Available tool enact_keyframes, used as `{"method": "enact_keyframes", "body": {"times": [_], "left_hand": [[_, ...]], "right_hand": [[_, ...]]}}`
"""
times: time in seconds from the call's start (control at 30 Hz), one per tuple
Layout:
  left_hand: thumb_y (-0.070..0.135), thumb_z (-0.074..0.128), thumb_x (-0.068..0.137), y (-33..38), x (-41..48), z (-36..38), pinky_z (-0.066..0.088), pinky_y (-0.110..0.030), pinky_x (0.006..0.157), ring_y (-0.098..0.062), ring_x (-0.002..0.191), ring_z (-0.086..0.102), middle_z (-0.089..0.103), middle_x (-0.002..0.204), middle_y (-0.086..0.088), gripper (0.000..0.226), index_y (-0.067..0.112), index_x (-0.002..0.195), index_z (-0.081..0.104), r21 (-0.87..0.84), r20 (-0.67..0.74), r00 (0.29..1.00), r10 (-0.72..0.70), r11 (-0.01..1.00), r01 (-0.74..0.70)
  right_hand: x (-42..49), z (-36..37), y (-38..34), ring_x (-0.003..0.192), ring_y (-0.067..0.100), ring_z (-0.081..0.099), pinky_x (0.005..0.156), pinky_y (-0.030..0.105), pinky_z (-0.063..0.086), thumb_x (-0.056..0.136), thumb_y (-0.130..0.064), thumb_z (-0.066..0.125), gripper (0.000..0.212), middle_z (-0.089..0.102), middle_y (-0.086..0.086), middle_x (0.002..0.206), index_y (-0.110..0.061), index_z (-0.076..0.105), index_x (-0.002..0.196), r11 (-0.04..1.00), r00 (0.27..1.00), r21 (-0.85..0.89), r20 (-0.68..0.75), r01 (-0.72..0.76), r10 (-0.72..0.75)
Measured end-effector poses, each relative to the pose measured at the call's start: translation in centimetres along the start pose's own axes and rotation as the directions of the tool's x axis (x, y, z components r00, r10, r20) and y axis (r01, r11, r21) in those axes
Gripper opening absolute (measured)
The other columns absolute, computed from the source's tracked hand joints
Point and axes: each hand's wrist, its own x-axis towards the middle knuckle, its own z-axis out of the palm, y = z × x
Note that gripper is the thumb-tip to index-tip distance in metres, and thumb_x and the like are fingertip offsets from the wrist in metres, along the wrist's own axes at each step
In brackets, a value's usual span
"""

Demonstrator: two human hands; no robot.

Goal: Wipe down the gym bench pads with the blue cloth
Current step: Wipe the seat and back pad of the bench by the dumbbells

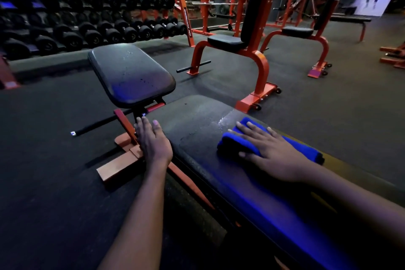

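A long black bench pad [197, 133] runs from the centre toward the lower right, with wet streaks near its far end. A folded blue cloth [300, 149] lies across it. My right hand [269, 149] presses flat on the cloth, fingers straight and spread. My left hand [153, 140] rests on the pad's left edge, thumb on top and fingers over the side. Beyond the gap sits the smaller black seat pad [129, 72] of the same bench, tilted and speckled with droplets.
Orange frame legs [122, 160] of the bench stand on the black rubber floor at left. Two upright orange seats [247, 35] [306, 33] stand behind. A dumbbell rack [87, 17] fills the back left. A flat bench [350, 19] sits far right.
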Motion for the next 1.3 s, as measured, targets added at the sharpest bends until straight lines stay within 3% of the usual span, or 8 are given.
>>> {"method": "enact_keyframes", "body": {"times": [0.23, 0.63, 0.77, 0.9, 1.0, 1.07, 1.17, 1.3], "left_hand": [[0.037, 0.022, 0.107, 0.2, -0.2, 0.0, -0.003, -0.032, 0.122, -0.015, 0.151, -0.002, 0.005, 0.165, -0.003, 0.057, 0.008, 0.156, 0.016, 0.02, -0.005, 1.0, -0.003, 1.0, 0.003], [0.045, 0.017, 0.106, 2.9, -1.9, -2.1, -0.001, -0.045, 0.12, -0.021, 0.152, 0.007, 0.013, 0.164, -0.009, 0.062, 0.006, 0.154, 0.022, 0.226, 0.068, 0.998, -0.014, 0.974, -0.002], [0.044, 0.022, 0.106, 4.6, -3.4, -2.8, 0.016, -0.05, 0.119, -0.029, 0.144, 0.029, 0.039, 0.152, -0.015, 0.056, 0.01, 0.145, 0.043, 0.111, 0.024, 0.997, 0.07, 0.991, -0.072], [0.038, 0.028, 0.107, 6.9, -5.2, -4.5, 0.037, -0.033, 0.096, -0.03, 0.122, 0.051, 0.06, 0.126, -0.014, 0.046, 0.011, 0.13, 0.057, -0.083, 0.011, 0.993, 0.114, 0.99, -0.113], [0.027, 0.036, 0.106, 8.0, -6.6, -5.9, 0.032, -0.025, 0.075, -0.023, 0.099, 0.057, 0.064, 0.095, -0.002, 0.033, 0.009, 0.114, 0.063, -0.115, -0.022, 0.978, 0.209, 0.971, -0.21], [0.02, 0.04, 0.104, 8.4, -6.9, -6.7, 0.035, -0.025, 0.075, -0.023, 0.099, 0.059, 0.068, 0.106, -0.005, 0.028, 0.012, 0.117, 0.064, -0.124, -0.011, 0.963, 0.27, 0.955, -0.269], [0.018, 0.043, 0.102, 9.2, -7.6, -7.6, 0.042, -0.021, 0.088, -0.014, 0.113, 0.056, 0.064, 0.122, -0.003, 0.03, 0.023, 0.127, 0.059, -0.224, 0.172, 0.925, 0.339, 0.928, -0.298], [0.027, 0.044, 0.103, 11.8, -9.4, -8.3, 0.043, -0.023, 0.09, -0.006, 0.115, 0.055, 0.06, 0.126, 0.004, 0.033, 0.029, 0.135, 0.052, -0.344, 0.468, 0.75, 0.466, 0.879, -0.331]], "right_hand": [[7.9, -1.3, 0.8, 0.152, 0.008, -0.001, 0.121, 0.044, 0.006, 0.102, -0.05, 0.035, 0.061, 0.0, -0.013, 0.165, -0.033, 0.015, 0.157, 0.972, 0.974, -0.052, -0.018, -0.228, 0.228], [-1.5, 1.1, -8.8, 0.152, 0.007, -0.003, 0.122, 0.045, -0.004, 0.098, -0.053, 0.046, 0.063, 0.003, -0.018, 0.164, -0.045, 0.018, 0.154, 0.98, 0.98, -0.003, -0.017, 0.199, -0.199], [-4.2, 1.3, -9.2, 0.151, 0.014, 0.011, 0.123, 0.043, 0.009, 0.081, -0.051, 0.067, 0.081, 0.01, -0.008, 0.165, -0.048, 0.025, 0.151, 0.987, 0.982, -0.029, -0.1, 0.156, -0.158], [-5.4, 0.7, -10.2, 0.127, 0.02, 0.038, 0.102, 0.039, 0.037, 0.07, -0.055, 0.072, 0.073, 0.043, 0.0, 0.135, -0.042, 0.048, 0.138, 1.0, 0.956, 0.018, -0.294, -0.003, 0.008], [-5.8, -0.5, -10.7, 0.11, 0.019, 0.053, 0.083, 0.031, 0.04, 0.074, -0.045, 0.072, 0.049, 0.06, -0.003, 0.112, -0.033, 0.062, 0.121, 0.997, 0.921, 0.016, -0.382, -0.08, 0.08], [-5.7, -2.0, -10.6, 0.096, 0.022, 0.062, 0.072, 0.028, 0.043, 0.074, -0.035, 0.072, 0.035, 0.067, -0.001, 0.098, -0.027, 0.067, 0.108, 0.974, 0.87, 0.151, -0.442, -0.167, 0.218], [-5.6, -4.6, -9.8, 0.082, 0.017, 0.065, 0.071, 0.027, 0.047, 0.076, -0.019, 0.072, 0.024, 0.067, -0.003, 0.082, -0.019, 0.067, 0.1, 0.833, 0.767, 0.542, -0.487, -0.108, 0.417], [-6.4, -8.2, -9.2, 0.098, 0.015, 0.06, 0.077, 0.027, 0.048, 0.088, -0.008, 0.062, 0.039, 0.06, 0.0, 0.106, -0.017, 0.053, 0.125, 0.333, 0.876, 0.937, -0.244, 0.103, 0.416]]}}
